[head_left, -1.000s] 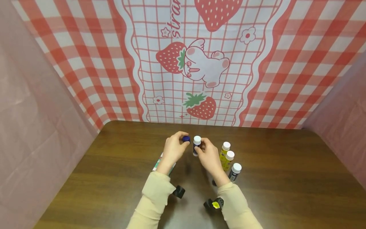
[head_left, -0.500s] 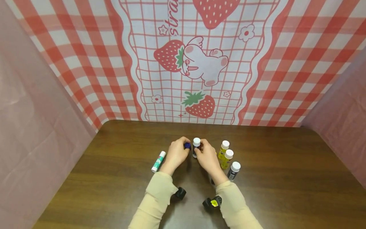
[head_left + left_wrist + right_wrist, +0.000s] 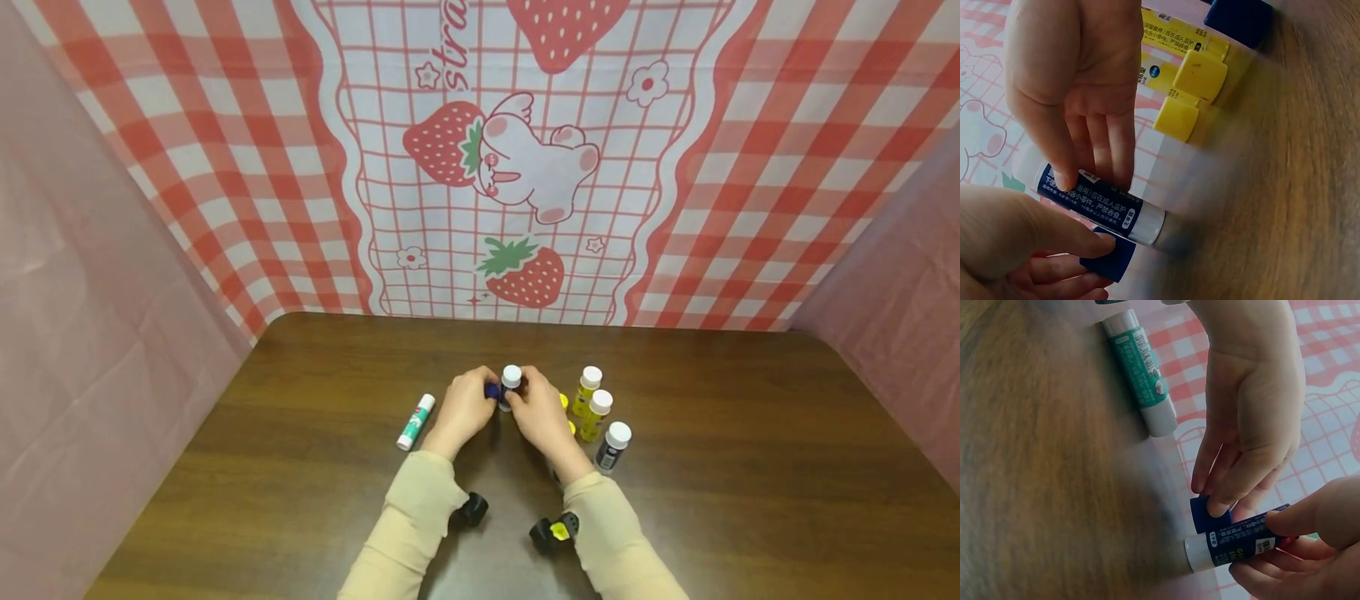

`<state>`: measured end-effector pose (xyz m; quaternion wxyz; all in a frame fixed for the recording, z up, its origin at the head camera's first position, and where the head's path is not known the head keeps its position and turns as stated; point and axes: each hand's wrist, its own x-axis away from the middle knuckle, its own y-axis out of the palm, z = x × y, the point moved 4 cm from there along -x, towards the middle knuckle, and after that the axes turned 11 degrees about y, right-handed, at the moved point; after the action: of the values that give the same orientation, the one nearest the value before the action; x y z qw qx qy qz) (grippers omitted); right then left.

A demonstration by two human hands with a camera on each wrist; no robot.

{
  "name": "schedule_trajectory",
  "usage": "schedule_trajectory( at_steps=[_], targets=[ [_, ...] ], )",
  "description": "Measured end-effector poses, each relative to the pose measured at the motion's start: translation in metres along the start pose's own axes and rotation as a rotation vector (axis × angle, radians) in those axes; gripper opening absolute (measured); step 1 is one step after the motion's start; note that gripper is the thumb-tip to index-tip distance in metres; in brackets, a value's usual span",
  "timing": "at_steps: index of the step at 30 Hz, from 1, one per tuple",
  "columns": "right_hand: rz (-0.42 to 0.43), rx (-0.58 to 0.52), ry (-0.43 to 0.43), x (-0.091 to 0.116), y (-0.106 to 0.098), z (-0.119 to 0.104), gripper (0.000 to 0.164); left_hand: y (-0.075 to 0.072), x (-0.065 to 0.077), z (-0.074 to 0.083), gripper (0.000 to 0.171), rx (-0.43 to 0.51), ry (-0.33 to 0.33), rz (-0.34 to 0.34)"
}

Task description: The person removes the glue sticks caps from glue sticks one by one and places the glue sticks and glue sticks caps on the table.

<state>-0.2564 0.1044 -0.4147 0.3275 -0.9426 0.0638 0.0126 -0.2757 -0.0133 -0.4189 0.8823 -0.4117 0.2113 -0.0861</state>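
Note:
Between finger and thumb, my left hand (image 3: 465, 410) pinches a small blue cap (image 3: 1110, 255). A dark blue glue stick (image 3: 1241, 540) with white ends is in the grip of my right hand (image 3: 543, 412). In the head view its white end (image 3: 512, 374) points up. The cap sits right beside the stick's lower part, their sides close together; whether they touch I cannot tell. Both hands are over the far middle of the table.
Two yellow glue sticks (image 3: 596, 422) and a dark one (image 3: 613, 447) stand right of my right hand. Two yellow caps (image 3: 1200, 75) and another blue cap (image 3: 1238, 22) are near them. A green glue stick (image 3: 416, 422) lies left on the wooden table (image 3: 300, 467).
My left hand has lowered the blue cap and brought it closer to the glue stick. The right hand has shifted slightly left with the stick. More of the green glue stick shows.

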Motion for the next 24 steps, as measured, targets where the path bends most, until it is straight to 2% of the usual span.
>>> schedule_trajectory(
  at_steps=[10, 18, 24],
  targets=[
    [0.012, -0.032, 0.015, -0.0002, 0.0021, 0.0025, 0.030, 0.0053, 0.0021, -0.0032, 0.024, -0.017, -0.006, -0.045],
    [0.014, -0.043, 0.007, 0.0001, 0.0049, 0.0032, 0.030, 0.0069, 0.0019, -0.0068, 0.024, -0.021, -0.001, -0.026],
    [0.026, -0.040, 0.009, 0.0004, 0.0050, 0.0040, 0.030, 0.0078, 0.0020, -0.0070, 0.025, -0.017, -0.001, -0.038]
  ],
)
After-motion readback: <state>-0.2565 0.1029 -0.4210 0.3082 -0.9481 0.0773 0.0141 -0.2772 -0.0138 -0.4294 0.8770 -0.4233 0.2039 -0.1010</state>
